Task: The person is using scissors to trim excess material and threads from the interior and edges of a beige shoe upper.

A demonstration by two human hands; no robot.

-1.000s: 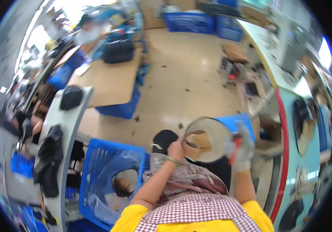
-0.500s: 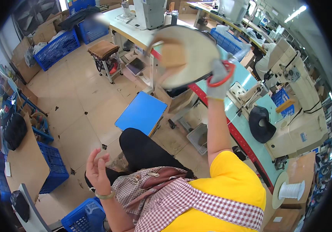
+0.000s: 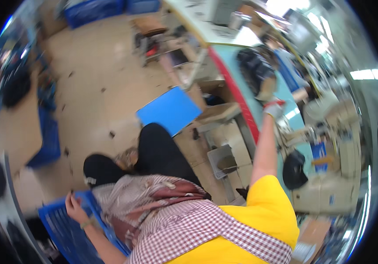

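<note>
My right hand (image 3: 275, 111), in a pale work glove, reaches far out over the green sewing table (image 3: 292, 115). Red-handled scissors (image 3: 271, 104) are in its grip. Just beyond its fingers lies a dark, glossy piece (image 3: 255, 64) with a beige part at its near end; blur hides its kind and whether the hand touches it. My left hand (image 3: 76, 208) is raised at the lower left above a blue plastic crate (image 3: 68, 224). Its fingers are slightly smeared but look apart, with nothing seen in them.
A blue-topped stool (image 3: 169, 110) stands ahead of my knees. The sewing machine (image 3: 330, 127) and a black curved piece (image 3: 294, 169) are at the table's right. A grey bin (image 3: 222, 162) sits below the red table edge (image 3: 237, 92). Cardboard (image 3: 15, 132) lies at the left.
The large cream panel with a dark rim is no longer raised in front of my right hand. That hand has moved right, over the table. My left hand has gone down and left; the view has shifted.
</note>
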